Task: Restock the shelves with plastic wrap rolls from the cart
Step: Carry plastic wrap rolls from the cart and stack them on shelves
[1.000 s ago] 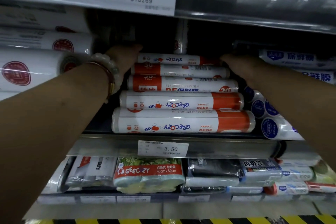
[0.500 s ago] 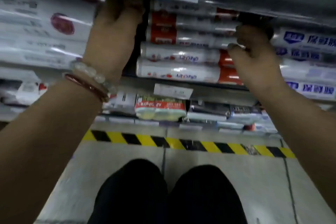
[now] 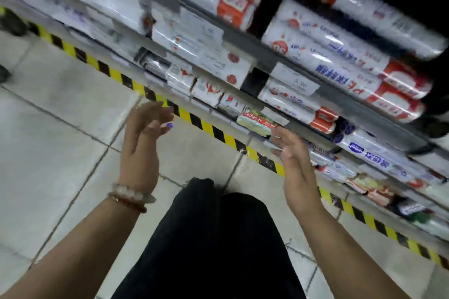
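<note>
Both hands hang in the air in front of the shelves, holding nothing. The left hand [image 3: 141,150] is raised over the tiled floor [image 3: 60,133], palm turned inward, its fingers loosely spread and relaxed; a bead bracelet [image 3: 132,195] sits on its wrist. The right hand [image 3: 295,165] is just in front of the lower shelf edge, fingers straight and slightly apart, touching nothing that can be made out.

The plastic wrap rolls [image 3: 298,107], white with orange-red ends, lie stacked on their sides on the shelf [image 3: 345,102] above and to the right of the right hand, behind a white price tag [image 3: 294,79]. More rolls with red ends fill the shelf above, and blue-printed rolls [image 3: 369,153] lie just to the right of the stack. A green and red packet [image 3: 257,122] sits on the shelf below, near the right fingertips.

A yellow and black striped strip [image 3: 218,132] runs along the floor at the shelf base. The person's dark trousers [image 3: 213,238] fill the lower middle. The view is tilted and blurred, so the labels are hard to read.
</note>
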